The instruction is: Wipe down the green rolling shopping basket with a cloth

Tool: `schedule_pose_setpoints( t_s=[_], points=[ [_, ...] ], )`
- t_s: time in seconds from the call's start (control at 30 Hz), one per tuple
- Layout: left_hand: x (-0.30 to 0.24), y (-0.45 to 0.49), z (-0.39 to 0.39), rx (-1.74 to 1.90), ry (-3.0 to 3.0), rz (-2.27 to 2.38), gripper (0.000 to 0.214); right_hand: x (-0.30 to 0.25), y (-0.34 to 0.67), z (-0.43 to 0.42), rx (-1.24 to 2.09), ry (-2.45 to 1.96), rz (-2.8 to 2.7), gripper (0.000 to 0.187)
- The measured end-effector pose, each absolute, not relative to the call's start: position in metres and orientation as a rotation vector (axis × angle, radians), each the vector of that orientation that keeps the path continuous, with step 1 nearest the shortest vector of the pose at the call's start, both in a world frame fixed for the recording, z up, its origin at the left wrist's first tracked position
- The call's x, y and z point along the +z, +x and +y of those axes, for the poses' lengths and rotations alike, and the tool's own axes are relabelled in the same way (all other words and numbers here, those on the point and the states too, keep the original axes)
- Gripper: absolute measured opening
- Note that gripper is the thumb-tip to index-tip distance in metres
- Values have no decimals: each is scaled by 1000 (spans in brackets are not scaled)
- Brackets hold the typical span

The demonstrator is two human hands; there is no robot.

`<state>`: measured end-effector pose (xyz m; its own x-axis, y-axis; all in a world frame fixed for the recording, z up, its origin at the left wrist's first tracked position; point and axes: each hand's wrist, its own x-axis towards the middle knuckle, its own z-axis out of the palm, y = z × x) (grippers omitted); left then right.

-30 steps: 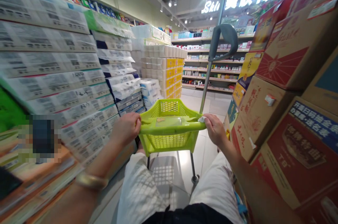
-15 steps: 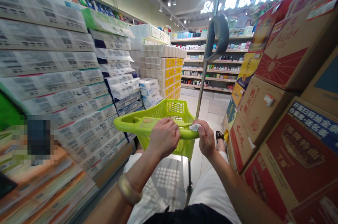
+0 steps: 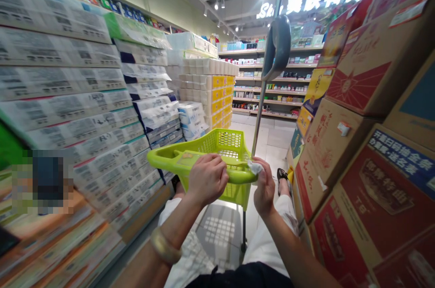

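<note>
A lime-green shopping basket cart (image 3: 230,136) stands in front of me, with a perforated far wall and a thick rim on my side. My left hand (image 3: 208,178) is closed around the near rim, knuckles up, with a gold-coloured bangle (image 3: 165,246) on that forearm. At the rim's right end, my right hand (image 3: 265,188) pinches a crumpled white tissue (image 3: 254,168) against the green plastic. A metal pole (image 3: 261,113) with a grey loop handle (image 3: 288,48) rises just beyond the right hand.
Stacked white packs (image 3: 61,77) line the left side. Liquor cartons (image 3: 384,184) are piled high on the right. Product shelves (image 3: 268,79) cross the back, beyond a tiled floor (image 3: 249,129). A sandalled foot (image 3: 282,175) shows beside the cartons.
My right hand has shifted slightly down and outward, and more of the white tissue shows at the rim. The left hand keeps its hold. The view has moved very slightly.
</note>
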<state>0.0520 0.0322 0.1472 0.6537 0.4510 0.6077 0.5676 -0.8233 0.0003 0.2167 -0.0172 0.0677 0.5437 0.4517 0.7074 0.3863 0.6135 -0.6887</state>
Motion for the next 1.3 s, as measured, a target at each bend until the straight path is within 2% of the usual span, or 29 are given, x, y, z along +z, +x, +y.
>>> schedule_pose_setpoints(
  t_s=[0.1, 0.2, 0.5, 0.73, 0.87, 0.97, 1.07, 1.13, 1.3],
  points=[
    [147, 50, 32, -915, -2685, -823, 21, 53, 213, -8, 303, -957, -728, 38],
    [147, 48, 30, -920, -2680, -808, 22, 49, 201, -8, 377, -957, -663, 44],
    [146, 40, 29, -927, -2698, -785, 24, 83, 187, -45, -83, -1025, -1207, 29],
    [148, 42, 28, -989, -2806, -794, 27, 112, 185, -60, -409, -1299, -1678, 37],
    [160, 21, 48, -1282, -2931, -684, 32, 112, 184, -59, -473, -1315, -1711, 37],
    [166, -4, 79, -1461, -2673, -1060, 35, 107, 186, -56, -474, -1300, -1704, 37],
    [159, -19, 104, -1228, -2649, -1384, 40, 106, 182, -55, -468, -1305, -1673, 38],
    [151, -21, 112, -1098, -2621, -1430, 44, 108, 176, -54, -465, -1327, -1662, 37],
    [140, -22, 119, -1114, -2564, -1411, 45, 115, 172, -54, -397, -1250, -1790, 37]
  ],
)
